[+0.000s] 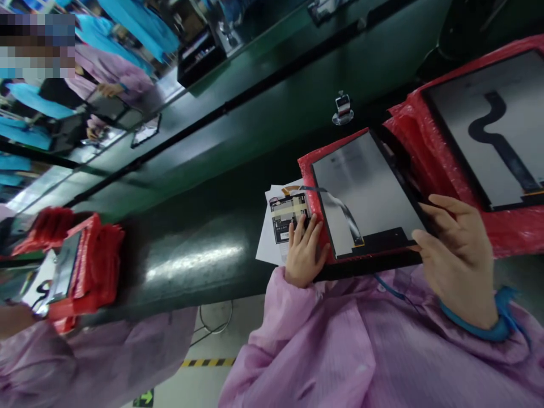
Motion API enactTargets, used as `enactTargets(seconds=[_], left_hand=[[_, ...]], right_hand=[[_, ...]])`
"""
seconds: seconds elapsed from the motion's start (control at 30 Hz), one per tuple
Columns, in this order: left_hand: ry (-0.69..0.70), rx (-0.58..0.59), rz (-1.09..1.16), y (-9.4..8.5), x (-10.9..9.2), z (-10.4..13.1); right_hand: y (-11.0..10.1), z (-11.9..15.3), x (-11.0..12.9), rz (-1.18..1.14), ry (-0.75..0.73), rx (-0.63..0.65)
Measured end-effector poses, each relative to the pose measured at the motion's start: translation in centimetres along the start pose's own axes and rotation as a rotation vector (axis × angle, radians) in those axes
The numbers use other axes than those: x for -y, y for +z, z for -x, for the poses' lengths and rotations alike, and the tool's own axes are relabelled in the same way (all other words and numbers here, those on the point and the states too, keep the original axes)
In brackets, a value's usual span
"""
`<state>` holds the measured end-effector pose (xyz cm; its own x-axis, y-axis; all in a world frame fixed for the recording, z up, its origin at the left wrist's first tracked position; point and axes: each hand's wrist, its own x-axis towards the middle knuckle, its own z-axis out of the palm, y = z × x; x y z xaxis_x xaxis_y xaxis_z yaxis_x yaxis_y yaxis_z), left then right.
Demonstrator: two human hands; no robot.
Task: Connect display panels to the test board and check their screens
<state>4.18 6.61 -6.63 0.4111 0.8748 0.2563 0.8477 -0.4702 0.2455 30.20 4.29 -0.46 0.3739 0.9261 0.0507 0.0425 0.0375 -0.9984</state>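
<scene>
A display panel with a grey back lies tilted over a red bubble-wrap sheet in front of me. My right hand pinches the panel's right edge between thumb and fingers. A dark flat cable runs from the panel's lower edge toward a small electronic board at its left. My left hand rests with outstretched fingers on the board's lower right side and the red wrap, holding nothing. White paper sheets lie under the board.
At right, another panel with a curved black cable lies on stacked red wrap. A small metal fixture stands on the dark green bench. At left, a co-worker's sleeve is near more red-wrapped panels.
</scene>
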Motion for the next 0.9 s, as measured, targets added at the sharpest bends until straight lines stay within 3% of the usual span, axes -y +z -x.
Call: enactTargets(seconds=[0.1, 0.17, 0.27, 0.4, 0.53, 0.6, 0.7, 0.77, 0.9], left_hand=[[0.011, 0.003, 0.018, 0.3, 0.3, 0.0], [0.008, -0.031, 0.014, 0.4, 0.3, 0.0], [-0.028, -0.196, -0.009, -0.2, 0.0, -0.1], [-0.057, -0.366, 0.022, -3.0, -0.2, -1.6], [-0.002, -0.589, 0.022, -6.1, 1.7, -6.2], [-0.041, -0.559, 0.009, -6.6, 3.2, -9.0], [-0.033, -0.317, 0.052, -6.1, 5.0, -12.0], [-0.015, -0.191, 0.072, -5.6, 5.7, -12.5], [-0.006, -0.065, 0.094, -5.0, 6.0, -11.6]], right_hand=[[1.2, -0.5, -1.7, -0.186, 0.209, 0.006], [2.0, -1.0, -2.9, -0.19, 0.237, 0.035], [2.3, -1.6, -4.2, -0.062, 0.224, 0.084], [0.9, -2.1, -3.5, 0.405, -0.015, 0.138], [0.7, -3.6, -0.1, 0.794, -0.337, 0.224], [2.1, -5.2, 1.4, 0.807, -0.429, 0.383], [6.1, -8.3, 2.2, 0.745, -0.526, 0.555], [9.1, -10.3, 1.4, 0.676, -0.544, 0.583], [12.8, -12.6, -1.0, 0.554, -0.48, 0.817]])
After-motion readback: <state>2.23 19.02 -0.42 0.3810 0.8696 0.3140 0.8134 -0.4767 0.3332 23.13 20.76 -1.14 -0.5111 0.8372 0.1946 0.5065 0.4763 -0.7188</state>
